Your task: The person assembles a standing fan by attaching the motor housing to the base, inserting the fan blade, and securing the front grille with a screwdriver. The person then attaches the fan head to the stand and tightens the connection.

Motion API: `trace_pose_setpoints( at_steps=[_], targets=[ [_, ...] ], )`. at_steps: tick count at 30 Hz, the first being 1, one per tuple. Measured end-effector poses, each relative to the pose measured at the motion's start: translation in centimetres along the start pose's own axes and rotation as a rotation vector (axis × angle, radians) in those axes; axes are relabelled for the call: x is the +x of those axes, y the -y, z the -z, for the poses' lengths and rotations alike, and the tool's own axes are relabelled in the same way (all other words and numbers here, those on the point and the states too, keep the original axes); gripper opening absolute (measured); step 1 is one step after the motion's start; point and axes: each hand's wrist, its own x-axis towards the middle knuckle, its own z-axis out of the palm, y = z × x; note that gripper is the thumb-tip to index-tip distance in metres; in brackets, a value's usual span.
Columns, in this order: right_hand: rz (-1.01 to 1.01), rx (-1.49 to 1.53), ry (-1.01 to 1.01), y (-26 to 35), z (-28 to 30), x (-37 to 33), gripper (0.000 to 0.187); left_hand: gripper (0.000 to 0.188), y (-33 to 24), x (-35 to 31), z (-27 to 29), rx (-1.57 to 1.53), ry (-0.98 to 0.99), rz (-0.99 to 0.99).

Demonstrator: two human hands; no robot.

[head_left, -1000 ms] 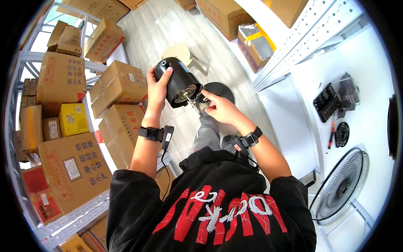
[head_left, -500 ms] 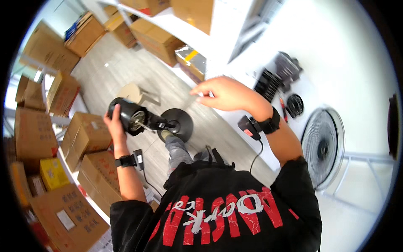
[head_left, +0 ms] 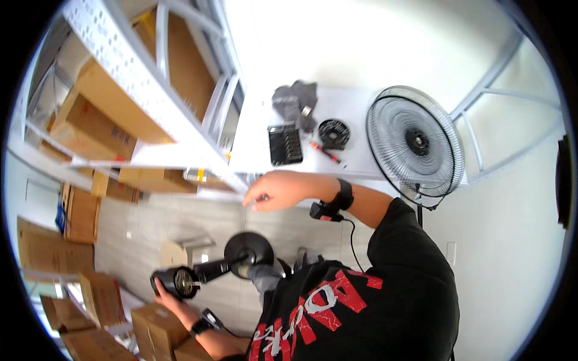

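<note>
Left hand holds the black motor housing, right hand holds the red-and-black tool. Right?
No: the red-and-black tool lies on the white shelf, not in the right hand; see the head view. The left hand does hold the black motor housing.

This looks like a storeroom with a small work area in it. Light grey metal shelving with perforated steel holds brown cardboard cartons, and more cartons crowd the lower left of the view. A white surface against a plain white wall bears a dark compartmented case, a red-and-black screwdriver-like tool and a round wire fan grille. A black pedestal fan, its shaft bare, and a beige stool stand over the grey plank-patterned floor.
</note>
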Motion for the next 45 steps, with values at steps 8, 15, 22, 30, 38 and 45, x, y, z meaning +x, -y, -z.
trace_pose_setpoints(
  at_steps=[8, 15, 22, 30, 38, 45],
  targets=[
    [-0.545, 0.085, -0.012, -3.2, 0.1, -10.8, 0.027, 0.076, -1.7, -1.4, -1.5, -0.003, 0.000, 0.031],
    [-0.878, 0.256, -0.155, -1.6, -0.6, -18.0, 0.028, 0.066, -0.2, -0.4, -0.6, 0.006, -0.016, 0.037],
    [-0.964, 0.109, -0.472, -7.5, 1.8, -20.9, 0.035, 0.079, -1.3, -1.5, -2.1, 0.022, -0.091, 0.033],
    [-1.209, -0.072, -0.982, -20.5, 9.0, -19.2, 0.061, 0.074, -0.8, -1.1, -1.5, 0.018, -0.109, 0.023],
    [-0.967, -0.226, -0.750, -32.3, 13.8, -30.7, 0.005, 0.031, 1.4, 0.2, -4.6, 0.034, -0.107, -0.158],
    [-0.875, 0.083, -1.225, -21.3, 13.4, -19.7, 0.031, 0.089, 2.3, -0.8, -0.4, 0.149, -0.378, -0.107]
  ],
)
